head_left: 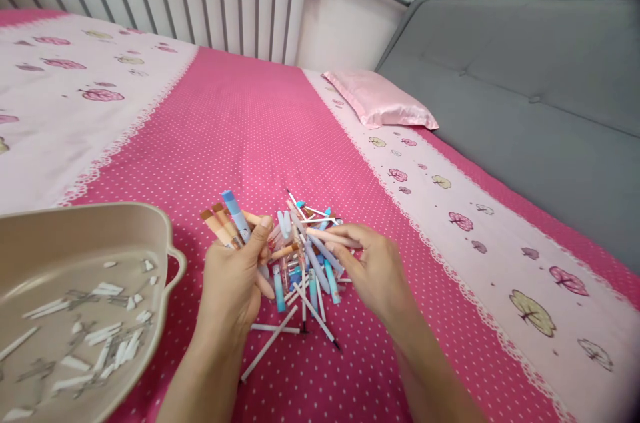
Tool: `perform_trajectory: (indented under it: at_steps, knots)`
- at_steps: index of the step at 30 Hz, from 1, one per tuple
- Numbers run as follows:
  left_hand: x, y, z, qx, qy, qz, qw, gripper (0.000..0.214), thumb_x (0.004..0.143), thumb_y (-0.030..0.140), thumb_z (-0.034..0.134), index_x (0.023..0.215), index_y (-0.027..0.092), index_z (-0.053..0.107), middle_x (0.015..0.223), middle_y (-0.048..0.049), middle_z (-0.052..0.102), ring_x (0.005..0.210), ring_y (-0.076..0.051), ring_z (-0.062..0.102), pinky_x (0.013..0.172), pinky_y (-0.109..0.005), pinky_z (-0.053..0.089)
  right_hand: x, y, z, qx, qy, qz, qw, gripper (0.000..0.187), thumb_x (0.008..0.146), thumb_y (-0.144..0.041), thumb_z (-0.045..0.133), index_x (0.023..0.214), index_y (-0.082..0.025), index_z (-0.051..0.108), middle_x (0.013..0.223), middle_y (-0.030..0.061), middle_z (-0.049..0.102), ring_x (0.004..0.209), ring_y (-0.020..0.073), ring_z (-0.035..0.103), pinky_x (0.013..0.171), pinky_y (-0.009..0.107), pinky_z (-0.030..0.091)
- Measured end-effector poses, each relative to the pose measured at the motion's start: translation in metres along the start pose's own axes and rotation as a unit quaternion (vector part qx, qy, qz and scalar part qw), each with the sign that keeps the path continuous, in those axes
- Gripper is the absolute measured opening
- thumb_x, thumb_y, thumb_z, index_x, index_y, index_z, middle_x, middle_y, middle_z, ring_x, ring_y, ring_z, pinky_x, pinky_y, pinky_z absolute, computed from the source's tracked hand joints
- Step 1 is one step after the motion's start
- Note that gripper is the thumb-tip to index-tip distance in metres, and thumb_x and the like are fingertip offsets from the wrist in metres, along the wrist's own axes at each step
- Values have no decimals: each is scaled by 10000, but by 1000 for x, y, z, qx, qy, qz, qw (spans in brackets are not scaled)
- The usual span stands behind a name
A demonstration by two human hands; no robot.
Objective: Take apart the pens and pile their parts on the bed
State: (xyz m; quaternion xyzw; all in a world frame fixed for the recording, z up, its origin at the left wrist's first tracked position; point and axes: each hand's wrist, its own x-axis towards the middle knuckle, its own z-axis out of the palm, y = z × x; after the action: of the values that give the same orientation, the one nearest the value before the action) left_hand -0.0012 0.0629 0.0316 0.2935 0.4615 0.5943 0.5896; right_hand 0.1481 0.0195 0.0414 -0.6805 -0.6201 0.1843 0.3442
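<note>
My left hand is closed round a bundle of pen barrels, some blue and some orange with brown ends. Between the fingers and thumb of my right hand is a pale peach pen part. Both hands are over a heap of loose pen parts in blue, lilac, pink and brown. White pen refills with dark tips lie in and in front of the heap. My fingers hide part of the pile.
At the left stands a beige basin holding several small white and clear pieces. Everything rests on a pink dotted bedspread. Farther off are a pink pillow, a grey padded headboard and a white radiator.
</note>
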Motion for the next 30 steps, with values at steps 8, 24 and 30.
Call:
perform_trajectory:
  at_steps: [8, 24, 30]
  knots:
    - [4, -17, -3, 191, -97, -51, 975, 305, 517, 333, 775, 671, 115, 629, 593, -12, 612, 520, -123, 552, 459, -203, 407, 7, 10, 5, -154, 13, 26, 988, 303, 816, -345, 509, 1028, -180, 650, 919, 100, 647, 864, 232, 571, 774, 367, 422]
    - [-9, 2, 7, -98, -137, -146, 975, 225, 753, 259, 610, 946, 150, 641, 829, -56, 637, 697, -126, 609, 605, -221, 517, -5, -11, 23, 368, -182, 86, 908, 153, 774, -264, 586, 879, -176, 516, 748, -10, 575, 674, 107, 573, 667, 270, 481]
    - [-4, 4, 4, -97, -137, -142, 976, 223, 781, 219, 575, 971, 129, 650, 847, -79, 651, 717, -138, 614, 619, -231, 516, 1, -7, 5, 350, -246, 91, 899, 216, 821, -317, 526, 745, -142, 627, 696, -9, 511, 594, 66, 459, 563, 197, 395]
